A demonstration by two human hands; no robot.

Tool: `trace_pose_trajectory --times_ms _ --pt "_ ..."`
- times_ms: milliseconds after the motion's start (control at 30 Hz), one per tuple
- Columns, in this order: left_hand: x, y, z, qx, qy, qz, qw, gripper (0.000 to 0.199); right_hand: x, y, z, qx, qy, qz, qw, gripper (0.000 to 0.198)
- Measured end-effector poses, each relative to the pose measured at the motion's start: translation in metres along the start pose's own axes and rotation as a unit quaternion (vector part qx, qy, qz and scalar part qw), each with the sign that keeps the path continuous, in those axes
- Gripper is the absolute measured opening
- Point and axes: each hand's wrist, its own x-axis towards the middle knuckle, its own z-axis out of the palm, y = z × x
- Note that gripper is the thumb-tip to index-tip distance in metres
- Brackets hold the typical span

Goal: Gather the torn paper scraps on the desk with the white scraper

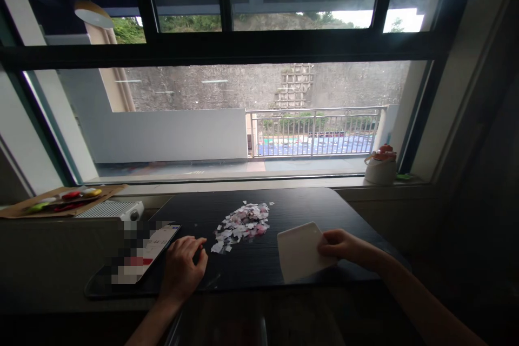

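Closest to the camera, my left forearm [152, 318] and right forearm [425, 298] come up from the bottom of the view, toward the near edge of a dark worktop [316, 206]. On the left, my left grip [184, 260] hangs loosely curled, thumb and fingers apart, between a phone [161, 242] and a heap of paper scraps [243, 223]. Whether those fingers touch the surface I cannot tell. The phone lies just beside them, its screen lit and partly pixelated.

My right grip [339, 246] is clamped on a pale flat sheet [299, 255] with rounded corners, thumb and fingers pinching its right side. I have it over the near right part of the worktop, to the right of the scraps and apart from them; I cannot tell whether its lower edge rests there. The heap, mostly white with some pink bits, spreads across the middle, with one small piece lying off toward the far right.

Beyond, on the windowsill [259, 184], stands a pale jug [380, 173] with an orange-red top. At far left, colourful items [67, 198] sit on a brown tray [110, 191].
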Motion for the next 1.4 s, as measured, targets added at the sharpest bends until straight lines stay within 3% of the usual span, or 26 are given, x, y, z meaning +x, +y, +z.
trace_pose_trajectory --times_ms 167,367,500,700,933,1100,1233,1400 --pt "0.001 0.003 -0.002 -0.004 -0.012 -0.011 1.0 0.021 0.019 0.008 0.001 -0.007 0.145 -0.067 0.987 0.036" --pt "0.0 0.006 0.0 -0.002 0.001 -0.009 1.0 0.02 0.056 0.003 0.045 -0.073 0.24 -0.17 0.953 0.03" --pt "0.0 0.008 0.001 -0.013 0.014 -0.011 1.0 0.019 0.049 0.0 0.066 -0.148 0.224 -0.169 0.948 0.026" --pt "0.0 0.012 0.0 -0.022 0.014 -0.024 0.999 0.019 0.04 0.003 0.067 -0.178 0.269 -0.169 0.931 0.028" --pt "0.0 0.014 -0.001 -0.022 0.008 -0.032 0.999 0.02 0.044 0.0 0.088 -0.148 0.197 -0.187 0.951 0.03" --pt "0.0 0.014 -0.001 -0.026 0.006 -0.035 0.999 0.02 0.045 -0.009 0.09 -0.182 0.235 -0.189 0.936 0.03" --pt "0.001 0.015 -0.001 -0.029 0.004 -0.037 0.999 0.02 0.038 -0.006 0.094 -0.172 0.2 -0.196 0.945 0.029" --pt "0.001 0.017 -0.001 -0.028 -0.004 -0.044 0.999 0.02 0.028 0.004 0.085 -0.129 0.236 -0.174 0.947 0.03"
